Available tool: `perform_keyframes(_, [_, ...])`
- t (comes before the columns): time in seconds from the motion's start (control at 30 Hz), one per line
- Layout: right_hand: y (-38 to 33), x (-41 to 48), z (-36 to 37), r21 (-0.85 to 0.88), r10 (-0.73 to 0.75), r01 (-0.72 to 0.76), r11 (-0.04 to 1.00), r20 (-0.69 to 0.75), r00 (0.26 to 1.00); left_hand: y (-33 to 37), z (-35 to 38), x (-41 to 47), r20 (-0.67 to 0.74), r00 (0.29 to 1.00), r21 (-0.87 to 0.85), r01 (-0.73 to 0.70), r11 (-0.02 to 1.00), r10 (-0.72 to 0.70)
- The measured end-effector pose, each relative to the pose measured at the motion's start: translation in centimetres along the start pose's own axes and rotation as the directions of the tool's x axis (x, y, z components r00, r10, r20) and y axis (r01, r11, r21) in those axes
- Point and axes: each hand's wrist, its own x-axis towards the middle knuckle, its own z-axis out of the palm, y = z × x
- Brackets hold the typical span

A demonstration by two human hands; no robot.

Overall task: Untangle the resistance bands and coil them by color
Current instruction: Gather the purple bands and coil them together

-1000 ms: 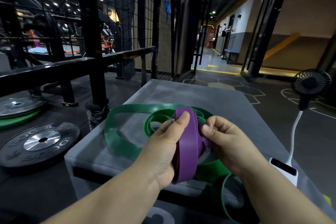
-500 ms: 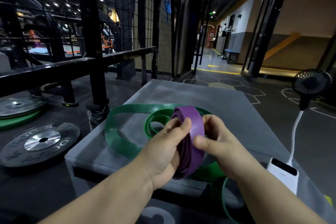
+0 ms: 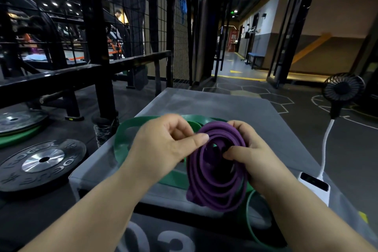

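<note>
Holds the purple band (image 3: 214,180) up in both hands, just above the near part of the grey box (image 3: 204,104). Pinches the top left of the coil with the left hand (image 3: 163,149), thumb in front and curled fingers behind. Grips the right side with the right hand (image 3: 255,161), thumb poked into the hole in the middle, fingers wrapped round the back. Looks almost done with purple: wound into a round bundle of many loops, with no loose end showing. Needs only to be set down, most likely. Cannot tell, behind the hands, whether free of the green one or touching it. Has the green band (image 3: 122,139) left to do: lies on the box top in big floppy loops, with one loop hanging over the near edge, not rolled up at all. So about half way, at a guess. Shows no basket, bin or bag for the bands, only the flat box top. Carries there the green band and, at the right edge, a white power pack (image 3: 315,186) with a small black fan (image 3: 343,90) on a bendy neck.
</note>
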Motion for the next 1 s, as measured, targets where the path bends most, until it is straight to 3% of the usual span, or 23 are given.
perform_keyframes(0.03, [-0.1,0.0,-0.2,0.02,0.009,-0.009,1.0,0.015,1.0,-0.7,-0.1,0.3,-0.022,1.0,0.097,-0.008,0.995,0.01])
perform_keyframes(0.1, [-0.4,-0.1,-0.4,0.047,0.006,-0.008,0.999,0.056,0.998,-1.9,0.3,0.9,0.1,0.992,0.156,0.059,0.986,-0.075])
perform_keyframes(0.2, [-0.4,-0.2,0.0,0.128,0.009,-0.028,0.991,0.146,0.989,-3.3,1.7,1.1,0.432,0.887,-0.003,0.183,0.983,-0.164])
perform_keyframes(0.27, [-0.3,-0.2,0.2,0.176,0.014,-0.049,0.983,0.192,0.981,-4.1,2.4,1.0,0.522,0.841,-0.091,0.218,0.972,-0.14])
perform_keyframes(0.37, [-0.1,-0.1,-0.1,0.228,0.015,-0.067,0.971,0.223,0.975,-4.8,3.2,0.8,0.512,0.841,-0.102,0.26,0.96,-0.173])
perform_keyframes(0.5, [-0.1,-0.1,-0.3,0.231,0.005,-0.063,0.971,0.243,0.97,-5.1,4.2,0.9,0.309,0.917,-0.118,0.302,0.946,-0.254])
perform_keyframes(0.57, [-0.2,0.0,-0.6,0.232,0.003,-0.064,0.971,0.254,0.967,-5.0,4.6,0.9,0.267,0.921,-0.188,0.338,0.922,-0.284])
perform_keyframes(0.67, [-0.2,0.2,-1.2,0.277,-0.001,-0.087,0.957,0.303,0.953,-5.0,4.4,0.7,0.387,0.892,-0.344,0.373,0.862,-0.232])
perform_keyframes(0.77, [0.1,0.4,-1.6,0.347,-0.02,-0.103,0.932,0.333,0.943,-5.0,3.9,0.5,0.572,0.814,-0.44,0.411,0.798,-0.104])
perform_keyframes(1.0, [0.1,0.4,-2.0,0.252,0.036,-0.098,0.963,0.241,0.97,-4.8,4.5,0.3,0.573,0.812,-0.489,0.447,0.749,-0.111])
